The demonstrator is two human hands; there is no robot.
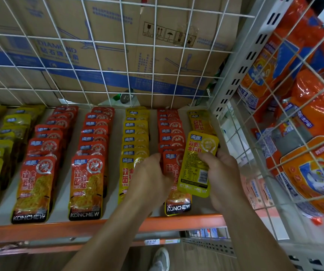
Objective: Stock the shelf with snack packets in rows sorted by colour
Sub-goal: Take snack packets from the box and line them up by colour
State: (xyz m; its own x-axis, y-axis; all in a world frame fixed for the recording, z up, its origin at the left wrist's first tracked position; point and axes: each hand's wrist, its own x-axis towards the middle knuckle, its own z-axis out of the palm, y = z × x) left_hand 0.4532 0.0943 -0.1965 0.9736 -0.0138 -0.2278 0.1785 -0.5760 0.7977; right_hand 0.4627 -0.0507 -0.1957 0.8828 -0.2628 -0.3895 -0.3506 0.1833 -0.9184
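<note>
On my feed, the right hand (222, 173) holds a yellow packet (197, 163) upright just above the shelf (62, 194), at its right end. The thumb (206, 160) is pressed across the face with the barcode, and the fingers are curled behind the packet's right edge. This packet overlaps the right side of the nearest red packet (173, 169), which heads a red row (170, 132) running to the far side.

The left hand (149, 175) lies against the left edge of that red packet, back of the hand towards me. I cannot tell whether its fingers grip the packet or only touch it.

Far of the held packet, one more yellow packet (201, 122) lies flat by the right upright. To the left of the red row I see a yellow row (135, 137), then two red rows (90, 145) (43, 149), then more yellow packets (10, 132) at the far left.

An orange rail (40, 229) runs along the near edge of the shelf. A white wire grid (118, 72) closes the far side, with cardboard boxes (98, 26) behind it. Orange bags (313, 114) hang behind the wire on the right.
</note>
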